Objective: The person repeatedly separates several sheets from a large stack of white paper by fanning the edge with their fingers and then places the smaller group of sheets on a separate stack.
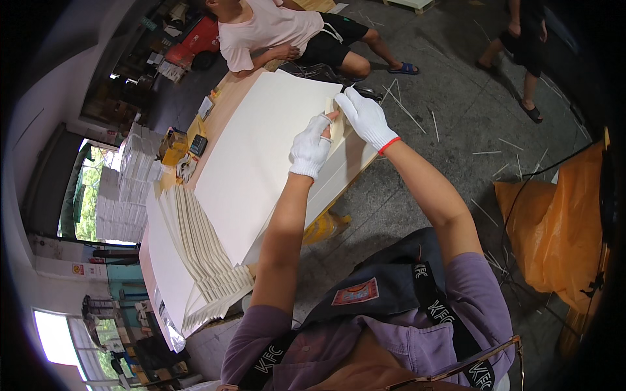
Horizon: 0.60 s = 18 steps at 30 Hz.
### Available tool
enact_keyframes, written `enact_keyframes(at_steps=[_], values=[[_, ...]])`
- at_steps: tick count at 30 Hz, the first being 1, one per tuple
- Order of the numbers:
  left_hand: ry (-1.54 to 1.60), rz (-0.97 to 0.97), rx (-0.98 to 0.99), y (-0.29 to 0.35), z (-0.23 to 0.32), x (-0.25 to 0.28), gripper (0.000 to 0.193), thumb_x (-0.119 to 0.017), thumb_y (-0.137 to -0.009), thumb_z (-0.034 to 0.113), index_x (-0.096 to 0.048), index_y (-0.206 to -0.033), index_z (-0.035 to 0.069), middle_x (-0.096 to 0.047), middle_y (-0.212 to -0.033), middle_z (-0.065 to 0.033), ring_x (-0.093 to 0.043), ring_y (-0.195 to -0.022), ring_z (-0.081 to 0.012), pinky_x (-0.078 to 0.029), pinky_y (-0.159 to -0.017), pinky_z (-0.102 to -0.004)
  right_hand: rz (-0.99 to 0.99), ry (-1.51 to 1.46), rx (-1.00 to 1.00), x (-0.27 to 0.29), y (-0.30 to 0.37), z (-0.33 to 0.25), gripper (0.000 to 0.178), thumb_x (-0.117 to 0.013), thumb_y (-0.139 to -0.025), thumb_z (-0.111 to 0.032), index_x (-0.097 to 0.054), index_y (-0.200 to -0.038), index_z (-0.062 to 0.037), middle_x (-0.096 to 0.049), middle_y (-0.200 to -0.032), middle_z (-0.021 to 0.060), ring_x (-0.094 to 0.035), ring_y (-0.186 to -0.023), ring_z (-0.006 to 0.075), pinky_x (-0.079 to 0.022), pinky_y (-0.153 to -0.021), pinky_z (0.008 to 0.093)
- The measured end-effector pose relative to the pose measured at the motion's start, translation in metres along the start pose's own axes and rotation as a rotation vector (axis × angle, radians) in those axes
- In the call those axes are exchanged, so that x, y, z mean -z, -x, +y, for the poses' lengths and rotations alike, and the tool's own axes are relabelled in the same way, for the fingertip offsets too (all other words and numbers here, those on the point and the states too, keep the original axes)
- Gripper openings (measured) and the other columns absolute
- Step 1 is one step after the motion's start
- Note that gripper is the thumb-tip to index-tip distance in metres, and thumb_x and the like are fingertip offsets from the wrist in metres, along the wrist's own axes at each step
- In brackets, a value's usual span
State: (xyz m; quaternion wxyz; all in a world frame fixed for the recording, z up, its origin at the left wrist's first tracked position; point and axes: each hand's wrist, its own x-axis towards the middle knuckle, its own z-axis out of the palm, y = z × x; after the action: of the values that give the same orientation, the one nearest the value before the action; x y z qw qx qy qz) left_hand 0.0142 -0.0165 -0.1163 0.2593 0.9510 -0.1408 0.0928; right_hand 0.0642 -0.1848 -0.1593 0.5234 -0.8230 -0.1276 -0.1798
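Note:
A large white sheet point(261, 130) lies on top of a stack on the long table. My left hand point(310, 146), in a white glove with some bare fingertips showing, is curled over the sheet's right-hand edge near its far corner. Close beside it, my gloved right hand point(368, 118) bends its fingers over the same edge, its thumb hidden. A narrow cream strip along the edge point(334, 120) shows between my hands. Nearer on the left, a fanned pile of cream-white sheets point(199, 228) lies with its edges stepped.
A yellow box point(173, 147) and a dark calculator point(198, 144) sit along the table's far-left side. A person in a pink shirt point(270, 32) leans at the far end; another person point(521, 49) is at far right. Thin strips point(435, 127) litter the floor near an orange cover point(554, 228).

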Motion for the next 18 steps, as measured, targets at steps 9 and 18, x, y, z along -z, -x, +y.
enact_keyframes(at_steps=[9,18], values=[[-0.049,0.035,-0.132,-0.001,0.000,-0.002,0.041,-0.070,-0.089,0.027,-0.064,-0.129,0.025,-0.068,-0.113,-0.0086,-0.067,-0.093,-0.0307,-0.053,-0.084,-0.0360,0.007,0.003,0.045,-0.005,-0.002,0.011,0.041,-0.043,-0.101,-0.046,-0.054,-0.106,-0.0069,-0.066,-0.082,0.0251,-0.064,-0.081,0.0456,-0.048,-0.069,0.0527],[-0.056,0.014,-0.111,-0.002,-0.001,-0.001,0.040,-0.068,-0.090,0.026,-0.064,-0.130,0.026,-0.068,-0.115,-0.0091,-0.068,-0.098,-0.0323,-0.053,-0.086,-0.0378,-0.006,-0.015,0.009,-0.004,-0.001,0.007,0.043,-0.041,-0.102,-0.047,-0.054,-0.105,-0.0065,-0.066,-0.083,0.0253,-0.064,-0.081,0.0455,-0.048,-0.069,0.0525]])
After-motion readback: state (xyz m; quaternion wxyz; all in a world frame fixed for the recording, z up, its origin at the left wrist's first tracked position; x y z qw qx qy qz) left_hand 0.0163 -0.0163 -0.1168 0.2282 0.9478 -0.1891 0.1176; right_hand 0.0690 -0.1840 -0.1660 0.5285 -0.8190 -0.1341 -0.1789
